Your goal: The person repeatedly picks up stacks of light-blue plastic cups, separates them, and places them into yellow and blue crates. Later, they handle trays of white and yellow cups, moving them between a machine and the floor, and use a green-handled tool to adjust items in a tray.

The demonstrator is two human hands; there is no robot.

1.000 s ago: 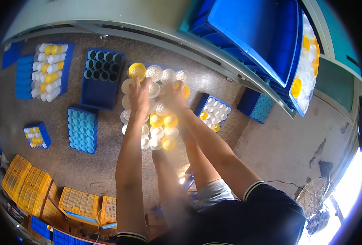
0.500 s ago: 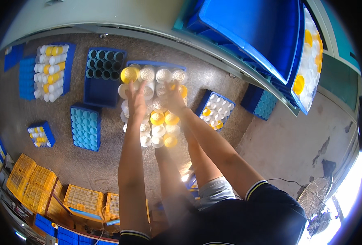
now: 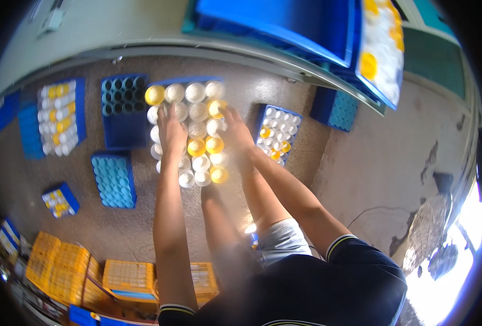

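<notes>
A blue crate [image 3: 189,80] on the floor in front of me is packed with rows of round white cups [image 3: 195,93] and a few yellow cups [image 3: 154,95]; many have rough, pale faces. My left hand [image 3: 172,132] lies over the cups on the crate's left side, fingers stretched out and partly parted. At the right edge of the rows is my right hand [image 3: 235,129], its fingertips by a yellow cup [image 3: 217,108]. That hand is slightly blurred, with its fingers apart. Neither hand visibly grips a cup. My forearms hide some of the lower cups.
Left of the crate stand a part-filled blue crate of dark tubes [image 3: 125,131], a crate of light-blue cups [image 3: 112,182] and a white-and-yellow batch [image 3: 60,117]. Another cup crate [image 3: 277,133] is to the right. Large blue bins [image 3: 284,24] rise above; yellow crates [image 3: 129,276] stand lower left.
The whole view has shifted, so the crate appears farther left. My right hand has moved off the middle cups to their right edge. My left hand has slid slightly inward over the cups.
</notes>
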